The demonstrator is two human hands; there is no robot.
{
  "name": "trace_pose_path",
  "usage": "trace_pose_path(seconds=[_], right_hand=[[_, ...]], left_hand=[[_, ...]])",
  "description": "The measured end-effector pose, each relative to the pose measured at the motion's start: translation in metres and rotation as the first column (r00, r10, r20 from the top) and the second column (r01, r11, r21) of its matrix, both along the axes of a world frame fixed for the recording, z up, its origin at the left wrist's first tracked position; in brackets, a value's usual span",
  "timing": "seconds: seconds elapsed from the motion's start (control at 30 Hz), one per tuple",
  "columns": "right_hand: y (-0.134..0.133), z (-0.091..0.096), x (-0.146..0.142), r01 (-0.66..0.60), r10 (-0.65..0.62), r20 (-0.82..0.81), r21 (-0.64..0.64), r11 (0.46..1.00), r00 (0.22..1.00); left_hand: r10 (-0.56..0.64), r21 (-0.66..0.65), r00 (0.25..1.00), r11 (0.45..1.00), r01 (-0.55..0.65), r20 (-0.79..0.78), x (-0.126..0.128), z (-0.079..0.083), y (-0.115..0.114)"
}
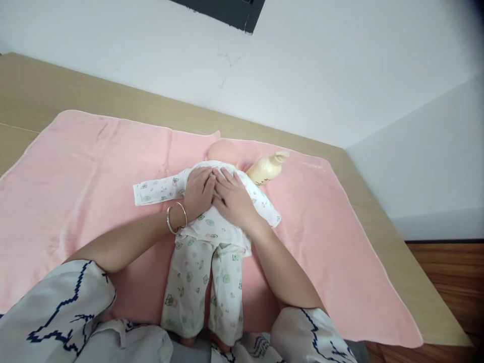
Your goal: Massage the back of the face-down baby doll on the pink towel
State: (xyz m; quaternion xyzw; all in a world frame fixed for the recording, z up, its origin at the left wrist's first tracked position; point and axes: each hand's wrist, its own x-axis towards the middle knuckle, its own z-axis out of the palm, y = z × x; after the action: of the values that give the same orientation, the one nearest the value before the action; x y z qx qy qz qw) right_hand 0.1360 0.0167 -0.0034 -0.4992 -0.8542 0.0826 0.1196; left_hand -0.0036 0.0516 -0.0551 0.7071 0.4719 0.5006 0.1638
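The left hand [199, 190] and right hand [235, 199] are laid open, nothing gripped, on the doll [212, 227], which is dressed in white printed clothes [189, 282].

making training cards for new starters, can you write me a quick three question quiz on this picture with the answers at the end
1. True or false: the left hand and the right hand both rest on the patterned top of the doll.

2. Which wrist wears the bracelet?
a) the right
b) the left
c) both

3. Short answer: what pale yellow thing is near the doll's head on the pink blanket?

Key
1. True; both hands are on the top, with their fingers close together over its upper part.
2. b
3. A pump bottle.
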Motion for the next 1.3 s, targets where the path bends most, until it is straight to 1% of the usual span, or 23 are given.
trace_pose_path(seconds=[0.03,0.07,0.1,0.17,0.2,0.23,0.27,0.33,0.4,0.43,0.53,0.6,0.67,0.73,0.8,0.87,0.9,0.93,0.97,1.03,1.1,1.2,1.3], right_hand=[[0.005,0.000,0.004,0.017,-0.018,-0.023,-0.008,1.000,1.000],[0.008,0.000,0.007,0.066,-0.067,-0.037,-0.005,0.998,0.997],[0.009,0.000,0.008,0.146,-0.145,-0.037,0.008,0.989,0.989],[0.001,-0.002,0.002,0.319,-0.320,0.001,0.063,0.946,0.948],[-0.005,-0.003,-0.003,0.372,-0.375,0.024,0.097,0.923,0.927],[-0.012,-0.004,-0.008,0.384,-0.392,0.045,0.127,0.915,0.919],[-0.018,-0.005,-0.013,0.357,-0.368,0.059,0.147,0.923,0.928],[-0.022,-0.006,-0.017,0.255,-0.266,0.060,0.153,0.955,0.962],[-0.015,-0.006,-0.013,0.183,-0.188,0.035,0.108,0.977,0.982],[-0.009,-0.005,-0.008,0.184,-0.185,0.016,0.077,0.980,0.983],[0.003,-0.005,0.001,0.273,-0.273,-0.023,0.007,0.962,0.962],[-0.001,-0.006,-0.002,0.353,-0.353,-0.019,0.016,0.935,0.935],[-0.014,-0.007,-0.012,0.389,-0.390,0.003,0.063,0.919,0.921],[-0.025,-0.008,-0.020,0.356,-0.360,0.018,0.115,0.927,0.933],[-0.026,-0.008,-0.021,0.276,-0.280,0.017,0.126,0.953,0.960],[-0.014,-0.008,-0.012,0.202,-0.202,-0.006,0.085,0.976,0.979],[-0.006,-0.008,-0.005,0.192,-0.191,-0.026,0.057,0.980,0.981],[0.003,-0.008,0.002,0.210,-0.208,-0.049,0.031,0.977,0.977],[0.010,-0.009,0.008,0.263,-0.261,-0.071,0.013,0.965,0.963],[0.018,-0.009,0.016,0.377,-0.375,-0.088,-0.002,0.926,0.923],[0.015,-0.008,0.014,0.442,-0.439,-0.063,0.033,0.897,0.896],[-0.004,-0.005,-0.001,0.434,-0.437,-0.009,0.127,0.892,0.900],[-0.014,-0.003,-0.009,0.399,-0.404,-0.004,0.162,0.902,0.915]], left_hand=[[0.001,-0.002,1.000,1.000,-0.001,-0.005,0.000,0.000,0.000],[-0.001,-0.003,1.000,1.000,0.001,-0.012,0.000,0.000,0.000],[-0.004,-0.005,1.000,1.000,0.004,-0.018,0.001,-0.001,0.000],[-0.010,-0.010,1.000,1.000,0.010,-0.028,0.000,-0.001,0.000],[-0.011,-0.014,0.999,1.000,0.011,-0.032,0.000,-0.001,-0.001],[-0.010,-0.020,0.999,1.000,0.010,-0.034,0.000,-0.001,-0.001],[-0.009,-0.023,0.999,1.000,0.008,-0.037,0.000,0.000,-0.001],[-0.007,-0.031,0.999,1.000,0.006,-0.042,0.000,0.000,-0.001],[-0.006,-0.037,0.999,0.999,0.005,-0.045,0.000,0.000,0.000],[-0.009,-0.038,0.999,0.999,0.007,-0.045,0.000,0.000,0.000],[-0.014,-0.035,0.999,0.999,0.013,-0.037,0.001,0.001,0.001],[-0.013,-0.030,0.999,0.999,0.012,-0.032,0.001,0.002,0.000],[-0.012,-0.026,0.999,1.000,0.011,-0.037,0.001,0.002,0.000],[-0.013,-0.024,0.999,1.000,0.011,-0.049,0.001,0.002,-0.001],[-0.010,-0.023,0.998,1.000,0.009,-0.059,0.000,0.001,0.000],[-0.011,-0.016,0.997,1.000,0.009,-0.074,0.000,0.000,0.001],[-0.011,-0.009,0.996,1.000,0.010,-0.083,0.000,0.000,0.001],[-0.013,-0.001,0.995,1.000,0.013,-0.096,0.000,-0.001,0.001],[-0.014,0.006,0.994,1.000,0.014,-0.112,0.000,-0.001,0.001],[-0.009,0.015,0.988,1.000,0.011,-0.156,0.001,0.001,-0.001],[0.018,0.022,0.973,1.000,-0.013,-0.228,0.001,0.005,-0.005],[0.055,0.021,0.924,0.998,-0.051,-0.377,0.002,0.013,-0.011],[0.039,-0.007,0.885,0.999,-0.048,-0.464,0.002,0.017,-0.011]])
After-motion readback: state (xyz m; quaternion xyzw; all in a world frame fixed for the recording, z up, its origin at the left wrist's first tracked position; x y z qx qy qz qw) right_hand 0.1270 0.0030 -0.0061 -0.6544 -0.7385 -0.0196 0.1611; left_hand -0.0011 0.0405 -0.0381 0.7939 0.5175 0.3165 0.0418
